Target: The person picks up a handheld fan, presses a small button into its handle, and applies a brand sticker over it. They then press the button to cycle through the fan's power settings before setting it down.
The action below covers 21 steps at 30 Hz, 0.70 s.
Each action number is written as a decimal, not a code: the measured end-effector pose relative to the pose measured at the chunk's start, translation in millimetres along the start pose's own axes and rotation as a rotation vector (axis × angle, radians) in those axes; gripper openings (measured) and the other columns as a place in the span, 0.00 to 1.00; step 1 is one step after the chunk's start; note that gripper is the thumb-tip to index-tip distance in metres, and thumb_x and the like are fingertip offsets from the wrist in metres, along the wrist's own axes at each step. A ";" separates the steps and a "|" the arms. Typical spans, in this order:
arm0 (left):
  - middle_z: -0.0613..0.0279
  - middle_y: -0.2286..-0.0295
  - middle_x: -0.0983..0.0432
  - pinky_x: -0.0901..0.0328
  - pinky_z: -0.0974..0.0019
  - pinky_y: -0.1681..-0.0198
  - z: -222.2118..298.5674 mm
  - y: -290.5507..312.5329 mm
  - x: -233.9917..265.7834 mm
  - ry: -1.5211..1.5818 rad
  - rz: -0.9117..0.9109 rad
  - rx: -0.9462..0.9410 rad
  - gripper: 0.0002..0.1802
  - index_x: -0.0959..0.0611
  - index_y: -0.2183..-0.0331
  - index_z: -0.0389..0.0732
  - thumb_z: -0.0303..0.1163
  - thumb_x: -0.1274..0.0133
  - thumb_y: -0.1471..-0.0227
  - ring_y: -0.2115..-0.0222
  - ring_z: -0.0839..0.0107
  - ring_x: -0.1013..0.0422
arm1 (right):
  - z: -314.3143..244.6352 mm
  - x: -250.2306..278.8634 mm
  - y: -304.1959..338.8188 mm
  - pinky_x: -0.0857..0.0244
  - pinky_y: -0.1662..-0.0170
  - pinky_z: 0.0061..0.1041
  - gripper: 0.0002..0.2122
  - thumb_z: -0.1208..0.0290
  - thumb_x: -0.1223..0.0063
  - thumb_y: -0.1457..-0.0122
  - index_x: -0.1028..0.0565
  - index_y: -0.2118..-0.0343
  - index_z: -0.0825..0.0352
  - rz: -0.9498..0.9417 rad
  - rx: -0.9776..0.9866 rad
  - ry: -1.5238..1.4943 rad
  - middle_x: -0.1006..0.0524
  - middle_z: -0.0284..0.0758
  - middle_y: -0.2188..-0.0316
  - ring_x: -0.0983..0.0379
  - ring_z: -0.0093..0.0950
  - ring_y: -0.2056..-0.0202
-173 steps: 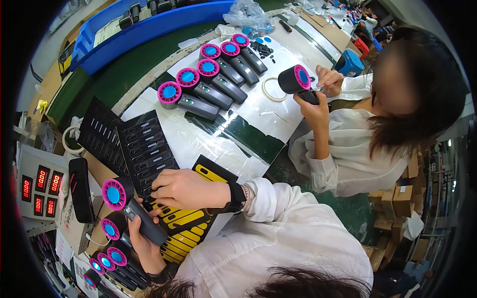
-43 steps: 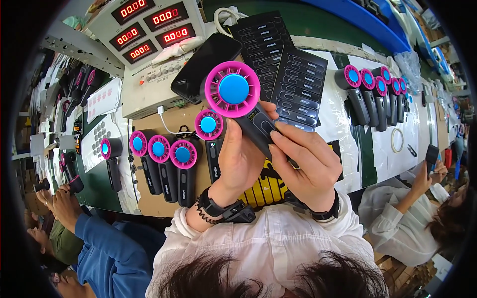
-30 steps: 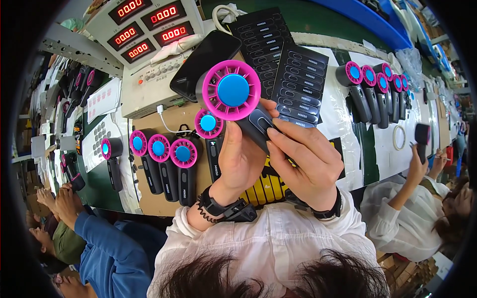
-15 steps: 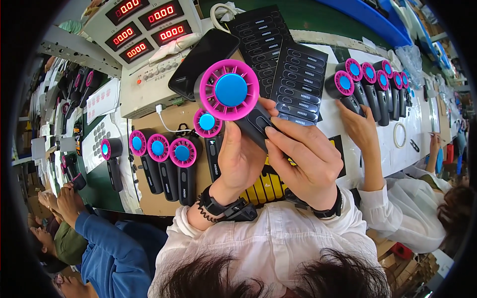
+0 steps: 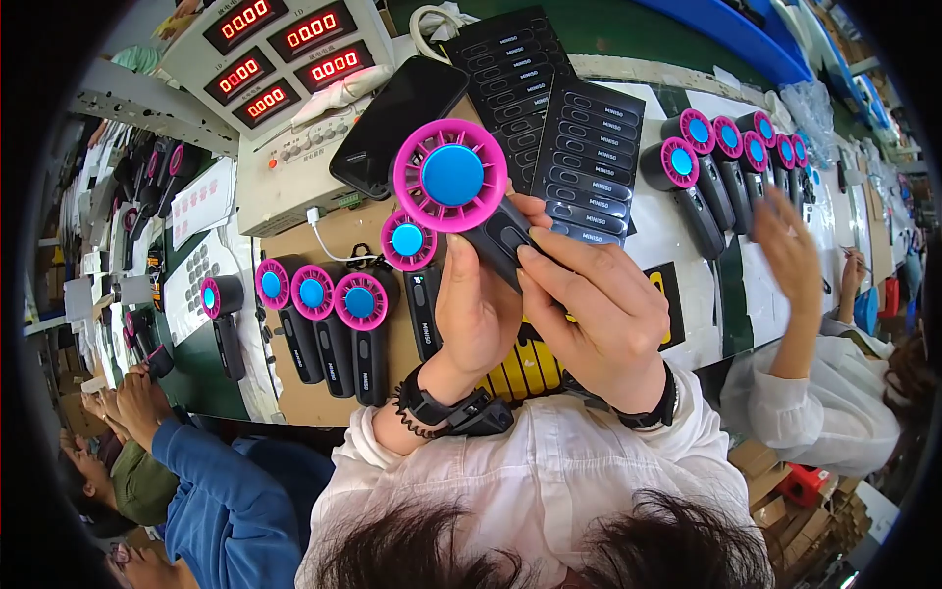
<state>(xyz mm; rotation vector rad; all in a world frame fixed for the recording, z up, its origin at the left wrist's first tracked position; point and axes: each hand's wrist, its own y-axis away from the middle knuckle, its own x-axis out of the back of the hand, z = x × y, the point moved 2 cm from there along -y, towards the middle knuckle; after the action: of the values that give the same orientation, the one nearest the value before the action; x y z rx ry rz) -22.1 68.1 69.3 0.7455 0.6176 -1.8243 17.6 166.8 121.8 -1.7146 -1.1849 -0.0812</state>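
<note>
A black handheld fan (image 5: 452, 176) with a pink grille and blue centre is raised in front of me, head up and to the left. My left hand (image 5: 478, 312) wraps its handle from below, thumb up along the near side. My right hand (image 5: 610, 319) pinches the same handle, thumb and fingertips close to an oval button area. Behind my left wrist stands another fan (image 5: 408, 242) with a small lit display. Left of it, several more fans (image 5: 361, 304) lie side by side on brown board. Sheets of black stickers (image 5: 592, 157) spread out beyond my hands.
A test box with red digital readouts (image 5: 294, 59) stands at the back left, a black phone (image 5: 400, 126) leaning by it. A white cable (image 5: 329, 240) runs near the fans. More fans (image 5: 679, 167) line the right side, by a co-worker's hand (image 5: 785, 240). A yellow-black object (image 5: 525, 368) lies below my hands.
The co-worker's hand at right has let go of a fan and moved right. My hands keep the fan in nearly the same place.
</note>
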 end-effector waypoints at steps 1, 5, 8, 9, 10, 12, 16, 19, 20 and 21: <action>0.53 0.57 0.36 0.43 0.65 0.51 -1.4 0.8 0.4 0.004 0.020 0.003 0.29 0.40 0.49 0.37 0.51 0.70 0.42 0.57 0.68 0.38 | -0.2 -0.3 0.1 0.34 0.74 0.21 0.11 0.84 0.40 0.62 0.23 0.71 0.70 0.000 0.001 -0.001 0.23 0.38 0.70 0.27 0.29 0.76; 0.54 0.58 0.36 0.41 0.66 0.53 -5.7 1.5 4.1 0.002 0.018 -0.018 0.26 0.39 0.51 0.37 0.48 0.68 0.42 0.59 0.69 0.37 | 1.7 -4.0 3.1 0.34 0.74 0.22 0.11 0.84 0.40 0.62 0.23 0.72 0.71 0.012 0.025 0.014 0.24 0.38 0.70 0.27 0.30 0.76; 0.54 0.59 0.35 0.40 0.67 0.54 -5.7 2.1 1.2 -0.010 0.035 -0.025 0.24 0.39 0.51 0.38 0.45 0.66 0.42 0.59 0.70 0.36 | 3.4 -6.4 4.9 0.34 0.73 0.22 0.10 0.83 0.41 0.62 0.23 0.72 0.71 0.014 0.040 0.025 0.24 0.38 0.70 0.28 0.30 0.76; 0.55 0.60 0.35 0.39 0.67 0.55 -4.7 2.6 -0.8 -0.018 0.063 -0.022 0.23 0.39 0.51 0.38 0.44 0.65 0.42 0.60 0.70 0.36 | 3.4 -7.0 5.0 0.34 0.73 0.23 0.10 0.83 0.41 0.62 0.23 0.72 0.71 0.009 0.046 0.026 0.24 0.39 0.69 0.28 0.30 0.77; 0.56 0.60 0.35 0.39 0.68 0.55 -3.7 2.8 -1.9 -0.026 0.090 -0.020 0.22 0.39 0.51 0.38 0.42 0.63 0.42 0.60 0.71 0.36 | 3.2 -7.4 5.0 0.33 0.73 0.23 0.10 0.83 0.41 0.61 0.23 0.72 0.71 0.005 0.051 0.028 0.24 0.39 0.69 0.28 0.30 0.77; 0.56 0.60 0.35 0.38 0.68 0.55 -1.6 2.6 -3.0 -0.046 0.109 -0.009 0.21 0.39 0.51 0.38 0.41 0.63 0.42 0.60 0.71 0.36 | 2.4 -7.7 4.9 0.33 0.73 0.23 0.10 0.83 0.41 0.61 0.23 0.71 0.71 -0.008 0.054 0.037 0.24 0.39 0.69 0.28 0.30 0.77; 0.57 0.61 0.34 0.38 0.68 0.56 -1.5 2.4 -2.7 -0.083 0.168 0.013 0.19 0.38 0.52 0.39 0.39 0.62 0.42 0.61 0.72 0.35 | 2.1 -9.8 5.8 0.33 0.73 0.23 0.11 0.82 0.41 0.61 0.24 0.71 0.71 -0.041 0.058 0.055 0.24 0.39 0.68 0.28 0.31 0.76; 0.58 0.62 0.34 0.37 0.69 0.57 -2.6 2.0 -1.6 -0.082 0.212 0.012 0.19 0.38 0.52 0.39 0.38 0.61 0.42 0.63 0.73 0.35 | 3.0 -11.7 7.6 0.33 0.73 0.24 0.11 0.82 0.41 0.61 0.24 0.70 0.71 -0.051 0.056 0.052 0.24 0.39 0.68 0.28 0.31 0.75; 0.58 0.63 0.33 0.37 0.69 0.58 -2.8 1.5 -0.5 -0.076 0.216 0.017 0.18 0.38 0.53 0.39 0.38 0.61 0.42 0.63 0.73 0.35 | 3.4 -12.3 8.2 0.33 0.72 0.24 0.11 0.81 0.41 0.61 0.24 0.70 0.71 -0.058 0.054 0.053 0.25 0.39 0.68 0.28 0.31 0.75; 0.58 0.63 0.33 0.37 0.69 0.58 -3.2 0.9 0.6 -0.070 0.221 0.022 0.18 0.37 0.53 0.39 0.38 0.61 0.42 0.64 0.73 0.35 | 3.7 -12.8 8.7 0.33 0.72 0.24 0.11 0.81 0.41 0.61 0.24 0.70 0.71 -0.066 0.052 0.055 0.25 0.39 0.67 0.28 0.31 0.75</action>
<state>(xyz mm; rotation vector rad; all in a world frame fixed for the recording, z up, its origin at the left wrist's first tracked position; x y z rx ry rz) -20.8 69.7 66.7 0.7314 0.4515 -1.6479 15.7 161.0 107.1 -1.6184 -1.1933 -0.1359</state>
